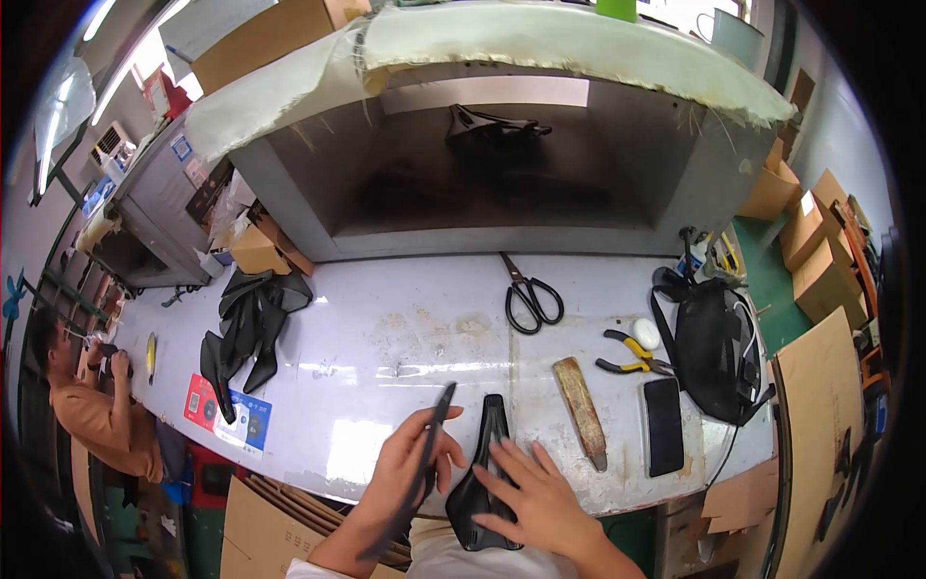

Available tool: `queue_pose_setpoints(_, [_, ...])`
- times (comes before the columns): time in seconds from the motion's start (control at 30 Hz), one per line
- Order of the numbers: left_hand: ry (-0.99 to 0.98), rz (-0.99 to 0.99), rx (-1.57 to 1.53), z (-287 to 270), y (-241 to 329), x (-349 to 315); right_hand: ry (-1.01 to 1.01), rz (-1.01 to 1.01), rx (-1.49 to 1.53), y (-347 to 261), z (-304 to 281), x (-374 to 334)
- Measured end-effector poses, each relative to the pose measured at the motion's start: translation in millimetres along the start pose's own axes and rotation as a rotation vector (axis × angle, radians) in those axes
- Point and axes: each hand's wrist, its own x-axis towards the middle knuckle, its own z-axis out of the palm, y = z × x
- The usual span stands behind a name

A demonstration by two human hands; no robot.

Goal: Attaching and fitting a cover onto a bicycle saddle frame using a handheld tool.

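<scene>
Black saddle (pixel 466 504) partly hidden by right grip (pixel 545 504); green object (pixel 617 10) cut off by top edge; print on card (pixel 253 430) illegible.

Along the rear edge of the bench (pixel 386 333) stands a grey, open-fronted metal cabinet (pixel 502 241), its top draped with frayed white cloth (pixel 540 37). Black-handled scissors (pixel 521 281) lie in front of it, blades pointing rearward. Toward the right edge I see yellow-and-black pliers (pixel 633 367), a white, rounded object (pixel 645 334) just beside them, and a black bag (pixel 706 343). Near the front right corner: a dark phone (pixel 663 427), with a worn flat bar (pixel 580 410) to its left. Near the front edge, at left: a red-and-blue card (pixel 255 423). Beyond the left edge: a co-worker (pixel 101 420) in a brownish top; beyond the right edge, cardboard boxes (pixel 828 275).
</scene>
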Motion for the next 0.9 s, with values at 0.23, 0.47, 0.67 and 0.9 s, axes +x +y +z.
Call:
queue_pose_setpoints(0.23, [0.053, 0.767, 1.121, 75.7, 25.2, -30.2, 0.453, 0.062, 0.495, -36.2, -34.1, 5.7])
queue_pose_setpoints(0.47, [-0.045, 0.4, 0.668, 70.0, 23.0, -30.1, 0.455, 0.089, 0.663, -28.6, -43.8, -1.6])
queue_pose_setpoints(0.67, [-0.077, 0.481, 0.71, 66.2, 22.2, -14.8, 0.523, -0.04, 0.407, -30.8, -40.5, 2.1])
queue_pose_setpoints(0.9, [-0.062, 0.546, 0.491, 58.9, 8.7, -16.6, 0.538, 0.032, 0.361, -32.9, -34.1, 2.9])
